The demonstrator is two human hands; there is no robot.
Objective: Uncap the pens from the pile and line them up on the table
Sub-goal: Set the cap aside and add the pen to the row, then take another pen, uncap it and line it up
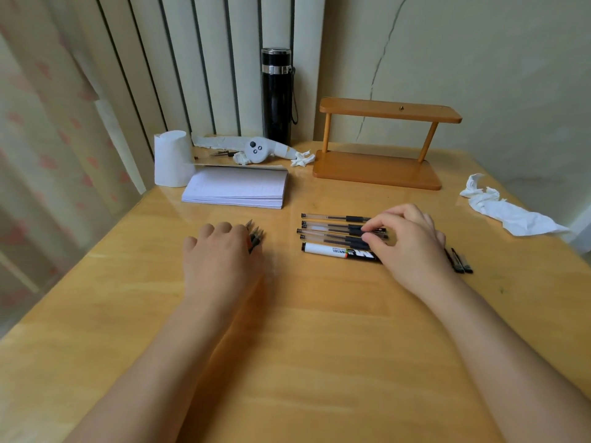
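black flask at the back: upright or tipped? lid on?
Upright. The black flask stands on its base at the table's far edge, against the slatted wall, with its black lid seated above the silver band.

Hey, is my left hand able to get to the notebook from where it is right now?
Probably yes. The left hand rests on the table, closed around some small dark pieces, and the notebook lies just beyond it with only bare tabletop between. The hand is already full, though, so gripping may be awkward.

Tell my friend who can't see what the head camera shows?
The right hand touches a row of clear pens and a white marker on a wooden table. The left hand holds dark pen caps.
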